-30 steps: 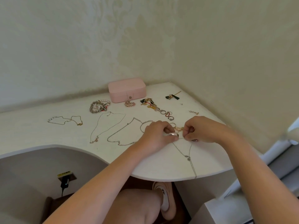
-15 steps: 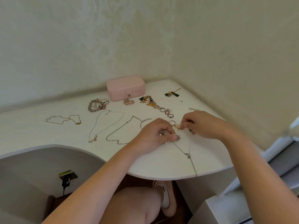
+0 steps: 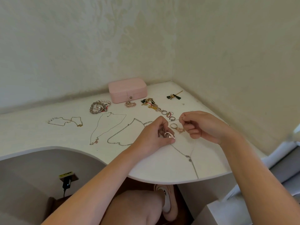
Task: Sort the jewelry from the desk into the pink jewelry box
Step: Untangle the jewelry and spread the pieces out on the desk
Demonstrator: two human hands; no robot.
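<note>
The left hand [image 3: 152, 137] is pinching a rose-gold pendant [image 3: 169, 135] just above the desk [image 3: 162, 166]; its thin chain [image 3: 194, 166] is trailing to the front edge. The right hand [image 3: 206, 127] is showing curled fingers, though I cannot tell whether it is holding anything. The chain is likely handling light, limp and snag-prone, so gathering it at the pendant is looking wise. The pink jewelry box [image 3: 127, 90] is sitting closed near the wall, with rings [image 3: 168, 114] lying between; lifting clear is seeming safest.

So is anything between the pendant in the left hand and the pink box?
Yes: the pink box is closed. On the desk, a pink beaded piece lies right in front of it, toward the pendant in the left hand.
</note>
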